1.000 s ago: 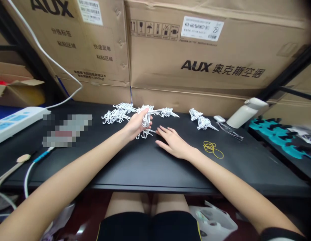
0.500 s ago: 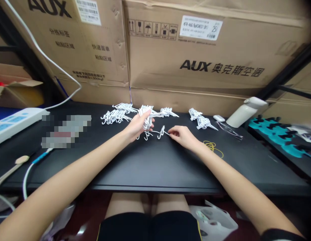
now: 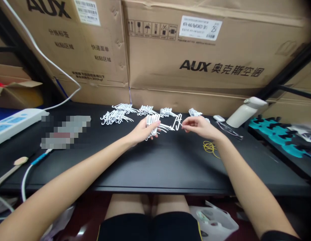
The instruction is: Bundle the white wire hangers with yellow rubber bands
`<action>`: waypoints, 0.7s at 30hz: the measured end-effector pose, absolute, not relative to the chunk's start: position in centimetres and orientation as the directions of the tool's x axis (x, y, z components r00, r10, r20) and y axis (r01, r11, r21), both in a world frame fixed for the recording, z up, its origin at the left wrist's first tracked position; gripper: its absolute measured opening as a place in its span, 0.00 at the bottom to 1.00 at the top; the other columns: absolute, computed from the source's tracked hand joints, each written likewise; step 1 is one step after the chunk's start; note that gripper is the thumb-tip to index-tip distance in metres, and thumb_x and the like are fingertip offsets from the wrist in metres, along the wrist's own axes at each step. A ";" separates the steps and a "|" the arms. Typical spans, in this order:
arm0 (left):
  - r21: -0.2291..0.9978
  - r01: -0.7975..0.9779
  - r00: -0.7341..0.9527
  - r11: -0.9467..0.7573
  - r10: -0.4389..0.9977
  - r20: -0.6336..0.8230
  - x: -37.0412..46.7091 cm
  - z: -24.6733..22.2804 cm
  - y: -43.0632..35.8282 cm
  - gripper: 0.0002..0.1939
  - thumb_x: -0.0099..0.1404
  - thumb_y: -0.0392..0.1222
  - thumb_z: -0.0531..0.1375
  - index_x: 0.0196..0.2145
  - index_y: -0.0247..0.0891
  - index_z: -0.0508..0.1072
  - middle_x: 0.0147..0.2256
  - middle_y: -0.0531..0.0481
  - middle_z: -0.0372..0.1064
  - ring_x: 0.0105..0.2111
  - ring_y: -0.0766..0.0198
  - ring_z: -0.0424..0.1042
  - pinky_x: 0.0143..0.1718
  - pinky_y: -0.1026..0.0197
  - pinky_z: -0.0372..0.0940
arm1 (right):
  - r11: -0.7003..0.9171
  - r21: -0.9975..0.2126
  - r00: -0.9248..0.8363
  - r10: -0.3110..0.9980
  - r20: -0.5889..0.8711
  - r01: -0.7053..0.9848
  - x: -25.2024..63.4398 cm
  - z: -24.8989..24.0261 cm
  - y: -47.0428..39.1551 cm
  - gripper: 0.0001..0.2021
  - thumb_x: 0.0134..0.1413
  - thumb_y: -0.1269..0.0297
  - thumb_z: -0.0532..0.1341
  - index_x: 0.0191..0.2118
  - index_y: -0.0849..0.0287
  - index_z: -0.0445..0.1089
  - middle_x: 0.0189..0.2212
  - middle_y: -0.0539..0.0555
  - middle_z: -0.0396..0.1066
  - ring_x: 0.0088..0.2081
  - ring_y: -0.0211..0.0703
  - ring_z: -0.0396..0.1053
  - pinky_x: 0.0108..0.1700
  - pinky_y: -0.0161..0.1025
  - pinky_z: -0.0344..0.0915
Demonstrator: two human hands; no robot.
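Note:
My left hand point(image 3: 141, 131) is closed around a bunch of white wire hooks point(image 3: 152, 124), whose straight ends stick out to the right over the black table. Between thumb and fingers, my right hand point(image 3: 199, 128) pinches a white hook point(image 3: 179, 121) just right of the bunch's ends. Whether that is one hook or two overlapping ones I cannot tell. Behind my hands lie heaps of similar hooks: a large left heap point(image 3: 115, 116), a middle heap point(image 3: 146, 110), another heap point(image 3: 167, 112), and a right heap point(image 3: 195, 113) partly hidden by my right hand.
Yellow rubber bands point(image 3: 209, 147) lie near my right forearm. Farther right are glasses point(image 3: 231, 131), a white bottle point(image 3: 246, 112) and teal parts point(image 3: 278, 135). A power strip point(image 3: 19, 123) and a blurred-out object point(image 3: 66, 132) sit left. Large cardboard boxes point(image 3: 155, 67) stand behind.
My left hand has shifted slightly right with the bunch. My right hand has moved right and away from me, raising a hook from near the tabletop.

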State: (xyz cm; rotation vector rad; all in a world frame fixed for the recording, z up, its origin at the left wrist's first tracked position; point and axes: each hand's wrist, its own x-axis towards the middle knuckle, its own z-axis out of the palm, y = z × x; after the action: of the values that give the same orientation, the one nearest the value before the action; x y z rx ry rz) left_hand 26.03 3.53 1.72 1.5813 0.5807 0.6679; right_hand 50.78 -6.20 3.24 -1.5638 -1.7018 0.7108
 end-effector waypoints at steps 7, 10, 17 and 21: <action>0.963 -0.010 0.758 -0.270 0.626 0.183 25.9 1.4 3.2 0.16 0.61 0.53 0.58 0.37 0.38 0.62 0.30 0.50 0.70 0.23 0.65 0.70 0.20 0.66 0.63 | 0.170 -0.784 -0.064 0.984 0.165 0.597 49.0 3.7 -6.7 0.10 0.49 0.58 0.64 0.33 0.60 0.72 0.26 0.52 0.73 0.28 0.40 0.71 0.35 0.39 0.69; 0.958 -0.013 0.768 -0.287 0.611 0.194 25.9 1.2 3.0 0.16 0.61 0.53 0.59 0.38 0.39 0.63 0.31 0.50 0.70 0.24 0.66 0.70 0.20 0.67 0.63 | 0.208 -0.780 -0.104 0.978 0.183 0.590 48.2 3.7 -6.8 0.10 0.50 0.59 0.63 0.33 0.60 0.73 0.27 0.52 0.73 0.29 0.40 0.71 0.34 0.38 0.68; 0.972 -0.016 0.750 -0.236 0.640 0.168 25.7 1.5 2.6 0.16 0.58 0.51 0.62 0.38 0.39 0.66 0.30 0.50 0.71 0.23 0.65 0.70 0.21 0.65 0.62 | 0.233 -0.726 -0.121 0.971 0.204 0.648 47.5 3.6 -6.9 0.10 0.52 0.59 0.60 0.33 0.61 0.73 0.26 0.52 0.72 0.27 0.39 0.68 0.32 0.37 0.66; 0.953 -0.027 0.748 -0.301 0.627 0.219 25.6 1.7 2.4 0.14 0.59 0.49 0.62 0.38 0.40 0.66 0.28 0.52 0.69 0.24 0.66 0.69 0.25 0.66 0.62 | 0.269 -0.721 -0.141 0.962 0.234 0.639 46.4 3.3 -7.0 0.09 0.53 0.61 0.59 0.35 0.61 0.73 0.28 0.53 0.73 0.28 0.40 0.68 0.33 0.38 0.66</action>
State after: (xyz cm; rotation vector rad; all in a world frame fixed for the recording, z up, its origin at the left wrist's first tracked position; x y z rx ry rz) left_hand 25.59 2.38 1.74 1.7728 0.4710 0.6934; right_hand 46.43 -7.02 3.27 -1.4476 -1.8643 0.6080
